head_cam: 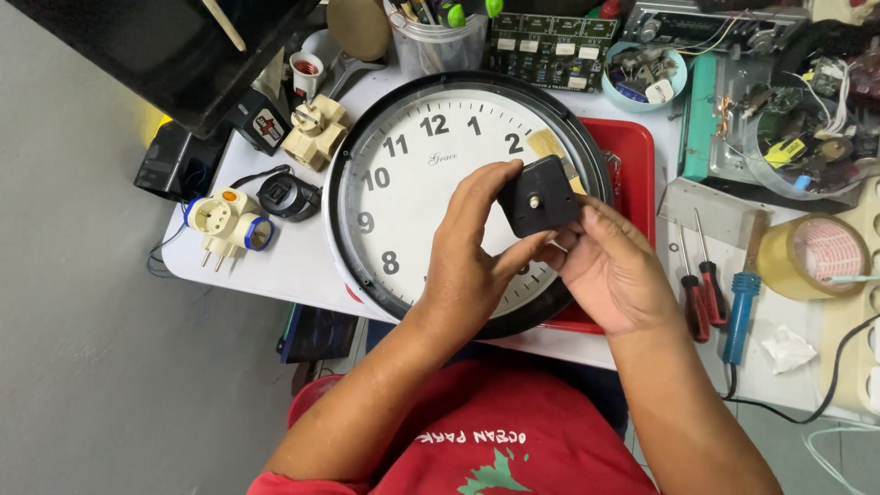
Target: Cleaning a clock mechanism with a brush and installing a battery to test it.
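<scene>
While the clock (pixel 412 174) lies flat, both hands (pixel 541 252) grip its black movement (pixel 543 196).

Both hands over round wall clock (pixel 403 174), white face, black rim, lying flat on white table (pixel 293 266) near front edge. Left hand (pixel 472 252) and right hand (pixel 610 266) pinch small black square clock movement (pixel 543 194) between fingertips, held above clock face. Red tray (pixel 632 151) under clock's right side. Right of tray: two red-handled screwdrivers (pixel 701 293), blue-handled soldering iron (pixel 741 307), roll of tape (pixel 811 257). Left table edge: white plug adapter (pixel 227 220), cream multi-socket adapter (pixel 314 131). Back edge: green circuit board (pixel 548 48).
</scene>
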